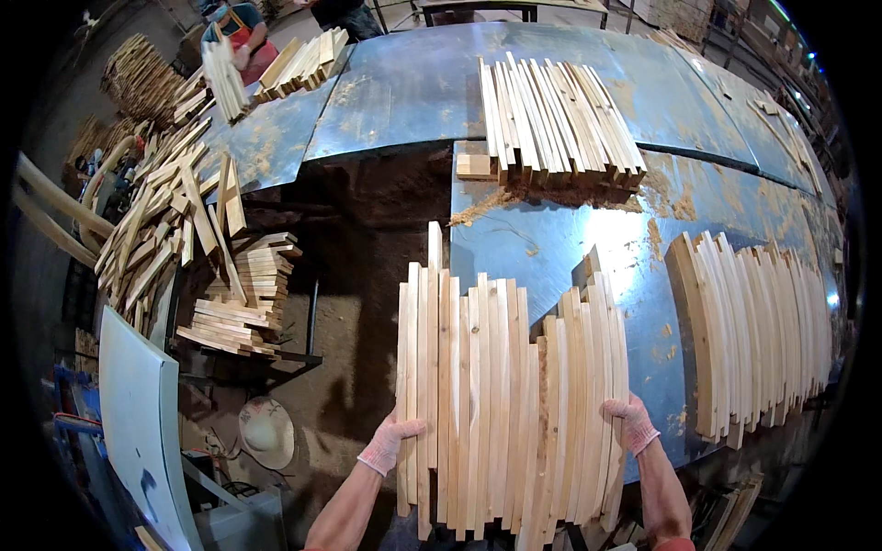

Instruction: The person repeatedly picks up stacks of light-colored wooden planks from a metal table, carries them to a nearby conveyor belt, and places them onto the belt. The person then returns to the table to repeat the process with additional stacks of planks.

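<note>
A wide row of pale wooden strips (482,395) lies side by side in front of me, their ends uneven. My left hand (393,439), in a pinkish work glove, presses against the row's left edge with the thumb over the outer strips. At the right edge my right hand (632,422), gloved alike, grips the outermost strips. Both hands squeeze the row between them; the fingers beneath or behind the wood are hidden. The row's right part overlaps the metal table (570,230), while its left part extends past the table's edge over a dark gap.
More strips lie in a stack (753,331) at the right and another stack (560,119) at the far side. Loose offcuts (156,220) heap up at the left. A pale panel (142,432) stands near a hat (266,432). Across the table a co-worker (241,37) handles strips.
</note>
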### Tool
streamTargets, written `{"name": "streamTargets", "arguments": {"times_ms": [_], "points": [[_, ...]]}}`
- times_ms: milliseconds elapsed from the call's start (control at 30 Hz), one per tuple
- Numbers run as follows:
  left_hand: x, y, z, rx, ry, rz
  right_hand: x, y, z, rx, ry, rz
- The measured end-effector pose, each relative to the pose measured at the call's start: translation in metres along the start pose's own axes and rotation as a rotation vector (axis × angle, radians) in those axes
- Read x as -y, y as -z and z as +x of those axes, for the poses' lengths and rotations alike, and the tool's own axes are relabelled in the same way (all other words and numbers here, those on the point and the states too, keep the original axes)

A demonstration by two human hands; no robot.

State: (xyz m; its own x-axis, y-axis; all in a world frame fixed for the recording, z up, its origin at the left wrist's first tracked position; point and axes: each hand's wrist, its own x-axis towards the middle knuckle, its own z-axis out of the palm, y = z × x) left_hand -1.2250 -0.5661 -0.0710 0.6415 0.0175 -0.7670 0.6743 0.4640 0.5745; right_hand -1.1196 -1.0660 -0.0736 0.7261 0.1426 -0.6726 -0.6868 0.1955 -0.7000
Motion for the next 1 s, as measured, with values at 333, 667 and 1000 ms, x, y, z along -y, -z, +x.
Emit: {"name": "streamTargets", "arguments": {"times_ms": [333,667,1000], "points": [[-0.016,0.037,-0.114,-0.057,-0.165,-0.116,0.045,-0.079,-0.039,0.139,0.078,-0.157],[-0.074,0.202,-0.312,-0.124,-0.555,-0.176,0.086,-0.297,-0.071,0.491,0.227,-0.422],[-0.031,0.446,-0.547,-0.460,-0.796,-0.445,-0.016,-0.682,-0.186,0.980,0.102,-0.502]]}}
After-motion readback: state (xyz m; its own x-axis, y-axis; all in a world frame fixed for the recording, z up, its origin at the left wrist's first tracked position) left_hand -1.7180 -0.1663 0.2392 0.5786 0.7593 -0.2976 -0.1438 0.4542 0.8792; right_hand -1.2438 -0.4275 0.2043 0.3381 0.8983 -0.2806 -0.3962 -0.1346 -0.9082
